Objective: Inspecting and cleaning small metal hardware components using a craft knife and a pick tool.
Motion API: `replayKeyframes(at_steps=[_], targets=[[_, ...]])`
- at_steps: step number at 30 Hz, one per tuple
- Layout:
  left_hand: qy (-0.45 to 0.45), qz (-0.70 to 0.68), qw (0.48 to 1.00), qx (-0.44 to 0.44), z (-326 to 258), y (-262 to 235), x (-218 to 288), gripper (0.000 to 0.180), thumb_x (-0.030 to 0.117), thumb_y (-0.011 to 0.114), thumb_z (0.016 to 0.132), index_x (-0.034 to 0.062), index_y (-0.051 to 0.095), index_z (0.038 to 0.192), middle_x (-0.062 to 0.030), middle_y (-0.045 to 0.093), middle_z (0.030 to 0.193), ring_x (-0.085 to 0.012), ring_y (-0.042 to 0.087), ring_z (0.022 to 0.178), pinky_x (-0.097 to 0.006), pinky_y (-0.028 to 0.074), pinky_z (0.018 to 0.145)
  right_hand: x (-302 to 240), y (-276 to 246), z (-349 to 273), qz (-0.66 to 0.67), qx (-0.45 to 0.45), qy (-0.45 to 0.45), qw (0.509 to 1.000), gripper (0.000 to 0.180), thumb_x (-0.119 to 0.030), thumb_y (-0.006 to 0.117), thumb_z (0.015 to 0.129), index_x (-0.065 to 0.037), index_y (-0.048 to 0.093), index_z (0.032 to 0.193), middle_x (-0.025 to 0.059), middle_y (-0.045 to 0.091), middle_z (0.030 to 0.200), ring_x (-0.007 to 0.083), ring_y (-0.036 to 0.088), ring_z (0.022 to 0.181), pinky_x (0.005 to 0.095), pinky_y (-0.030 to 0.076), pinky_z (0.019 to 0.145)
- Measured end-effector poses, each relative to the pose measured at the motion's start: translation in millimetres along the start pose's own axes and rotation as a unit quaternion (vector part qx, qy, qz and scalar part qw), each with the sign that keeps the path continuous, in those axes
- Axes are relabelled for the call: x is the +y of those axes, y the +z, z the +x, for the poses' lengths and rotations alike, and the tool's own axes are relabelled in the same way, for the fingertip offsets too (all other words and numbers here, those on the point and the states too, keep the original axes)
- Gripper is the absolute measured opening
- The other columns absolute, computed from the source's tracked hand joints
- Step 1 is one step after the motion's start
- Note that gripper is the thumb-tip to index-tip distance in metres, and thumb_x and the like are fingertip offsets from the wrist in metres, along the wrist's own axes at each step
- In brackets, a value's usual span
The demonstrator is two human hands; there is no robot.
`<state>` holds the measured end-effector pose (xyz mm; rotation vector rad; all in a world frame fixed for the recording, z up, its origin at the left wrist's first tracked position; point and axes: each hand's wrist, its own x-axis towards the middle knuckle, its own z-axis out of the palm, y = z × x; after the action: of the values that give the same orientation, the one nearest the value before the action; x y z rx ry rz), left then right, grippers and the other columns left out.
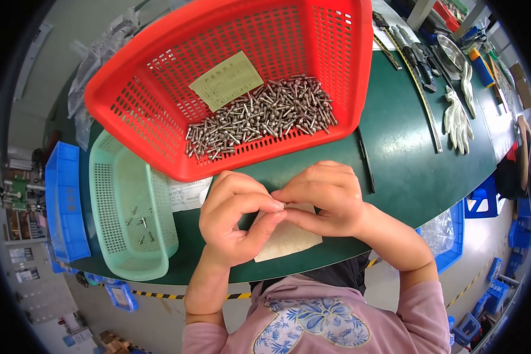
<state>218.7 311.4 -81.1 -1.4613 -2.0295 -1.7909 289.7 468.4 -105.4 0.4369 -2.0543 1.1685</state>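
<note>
Steel glinted where the two hands met: a small screw [281, 206] was pinched between the fingertips of the left hand [237, 217] and the right hand [324, 199], both grips clenched on it from opposite sides. The hands were touching at the fingertips, held just above a beige card [292, 241] that lay on the green tabletop [404, 159] near its front edge.

Just beyond the hands stood a red basket [336, 127], tilted, with a heap of screws [259, 118] gathered toward its near wall and a pale green slip [226, 79] lying beside the heap. To the left of the left hand sat a mint basket [106, 224], with a few screws scattered on its floor; a white paper [186, 193] lay between it and the red basket. A blue bin [65, 200] stood farther left, off the tabletop's edge.

To the right of the red basket a thin black rod [367, 162] lay on the tabletop. Well apart, toward the far right, lay a pair of white gloves [459, 112], a long ruler [422, 97] and some hand tools [410, 50]. Pink sleeves [422, 312] showed at the lower edge.
</note>
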Motion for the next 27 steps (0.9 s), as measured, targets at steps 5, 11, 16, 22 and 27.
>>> replayKeyframes(at_steps=[5,11,16,22,27], targets=[[-0.001,-0.01,1.0,-0.006,-2.2,1.1,0.5,0.02,0.003,0.077,0.06,0.0058,0.065,0.076,-0.0028,0.059,0.072,-0.0164,0.053,0.064,-0.026,0.04,0.055,2.7,-2.1,-1.6,0.005,-0.015,-0.012,1.0,0.025,-0.01,0.075,0.06,-0.007,0.064,0.082,0.0032,0.061,0.067,0.0184,0.059,0.057,0.0288,0.042,0.049],[-0.008,-0.021,1.0,-0.01,-0.4,0.8,1.0,0.022,-0.002,0.075,0.06,0.0053,0.066,0.079,-0.0042,0.059,0.073,-0.0167,0.053,0.065,-0.026,0.04,0.056,1.2,-2.5,-0.9,0.03,-0.011,0.004,0.999,0.023,-0.008,0.074,0.06,-0.006,0.064,0.081,0.0034,0.059,0.066,0.0193,0.057,0.054,0.0295,0.041,0.047],[-0.013,-0.028,0.999,-0.015,-1.2,-0.4,2.0,0.022,-0.004,0.071,0.06,0.005,0.066,0.079,-0.0055,0.059,0.075,-0.0168,0.053,0.066,-0.026,0.04,0.056,1.3,-1.8,-0.6,0.039,-0.01,0.008,0.999,0.023,-0.008,0.073,0.061,-0.007,0.064,0.081,0.0032,0.059,0.065,0.0193,0.057,0.054,0.0295,0.041,0.047],[-0.006,-0.027,1.0,-0.011,-1.6,-0.4,1.5,0.021,-0.003,0.072,0.06,0.0051,0.066,0.079,-0.0053,0.059,0.075,-0.0168,0.052,0.065,-0.026,0.041,0.056,1.1,-1.6,-0.4,0.04,-0.006,0.004,0.999,0.023,-0.009,0.074,0.062,-0.007,0.064,0.082,0.0034,0.059,0.066,0.0194,0.057,0.054,0.0294,0.041,0.047],[-0.007,-0.038,0.999,-0.011,-1.8,-0.5,0.8,0.021,-0.003,0.072,0.061,0.0048,0.066,0.08,-0.0053,0.059,0.075,-0.0167,0.052,0.065,-0.026,0.041,0.056,2.2,-0.6,-1.6,0.049,-0.005,0.001,0.999,0.021,-0.009,0.074,0.062,-0.007,0.063,0.081,0.0034,0.06,0.066,0.0192,0.057,0.053,0.0289,0.04,0.046]])
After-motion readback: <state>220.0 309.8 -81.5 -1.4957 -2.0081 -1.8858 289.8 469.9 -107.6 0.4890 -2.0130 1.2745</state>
